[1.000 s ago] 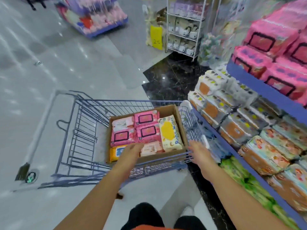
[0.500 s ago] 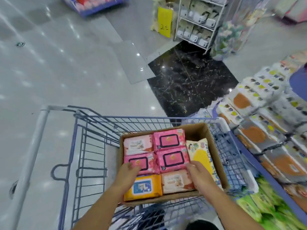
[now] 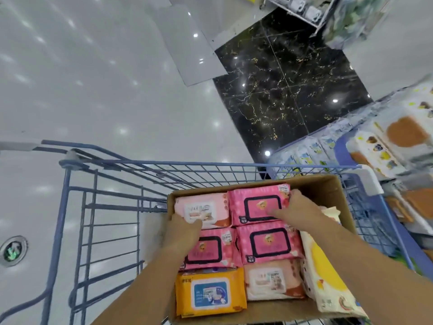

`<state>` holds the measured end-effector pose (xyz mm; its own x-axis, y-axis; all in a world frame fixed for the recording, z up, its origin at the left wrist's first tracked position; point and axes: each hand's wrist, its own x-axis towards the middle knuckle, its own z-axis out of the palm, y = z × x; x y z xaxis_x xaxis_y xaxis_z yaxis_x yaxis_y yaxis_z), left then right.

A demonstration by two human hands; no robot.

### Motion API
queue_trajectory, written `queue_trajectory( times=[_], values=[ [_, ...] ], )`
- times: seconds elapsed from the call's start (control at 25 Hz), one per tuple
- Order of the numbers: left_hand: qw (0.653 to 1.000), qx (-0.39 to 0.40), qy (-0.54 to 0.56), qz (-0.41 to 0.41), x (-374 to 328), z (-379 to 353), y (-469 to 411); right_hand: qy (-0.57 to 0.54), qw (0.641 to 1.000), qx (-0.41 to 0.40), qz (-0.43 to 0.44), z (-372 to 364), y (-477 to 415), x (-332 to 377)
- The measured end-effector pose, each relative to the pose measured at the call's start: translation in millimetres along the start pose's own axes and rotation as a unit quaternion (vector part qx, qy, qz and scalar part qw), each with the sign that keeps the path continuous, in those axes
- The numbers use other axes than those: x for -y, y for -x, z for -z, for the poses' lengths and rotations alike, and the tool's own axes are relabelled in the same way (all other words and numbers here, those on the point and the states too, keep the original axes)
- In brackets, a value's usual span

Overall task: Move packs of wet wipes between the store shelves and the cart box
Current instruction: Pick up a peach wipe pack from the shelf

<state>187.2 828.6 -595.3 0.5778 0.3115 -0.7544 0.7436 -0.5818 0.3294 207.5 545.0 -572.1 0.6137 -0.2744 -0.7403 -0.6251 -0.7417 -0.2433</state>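
We curl our right grip (image 3: 294,207) round a pink pack (image 3: 255,204), likely to lift it; left grip (image 3: 185,228) touches the pale pack (image 3: 203,207), hold unclear.

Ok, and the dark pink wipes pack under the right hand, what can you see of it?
The dark pink soft plastic pack of wet wipes lies flat, face up, in the far row of the brown cardboard box. A black-outlined flap sits on top, with a white sticker at its far right corner. The right hand grips its right edge, thumb across the flap. A pale pink pack adjoins its left side.
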Motion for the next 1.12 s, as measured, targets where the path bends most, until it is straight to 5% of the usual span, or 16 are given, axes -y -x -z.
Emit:
queue_trajectory(
  times=[0.28,0.6,0.84,1.12],
  values=[
    [0.997,0.010,0.074,0.029,4.4,-6.9,-24.3,-0.162,0.980,0.070,-0.095,7.4,-33.2,6.1],
    [0.967,0.048,0.243,0.060,-4.2,-6.9,-36.8,-0.336,0.922,0.178,-0.067,32.1,-31.0,9.8],
    [0.918,0.067,0.366,0.137,-4.2,-5.2,-27.6,-0.305,0.949,0.076,0.014,15.5,-14.2,4.0],
    [0.975,0.132,0.167,0.059,-13.6,10.5,-17.3,-0.371,0.928,-0.019,0.013,11.5,10.9,-12.2]
  ],
)
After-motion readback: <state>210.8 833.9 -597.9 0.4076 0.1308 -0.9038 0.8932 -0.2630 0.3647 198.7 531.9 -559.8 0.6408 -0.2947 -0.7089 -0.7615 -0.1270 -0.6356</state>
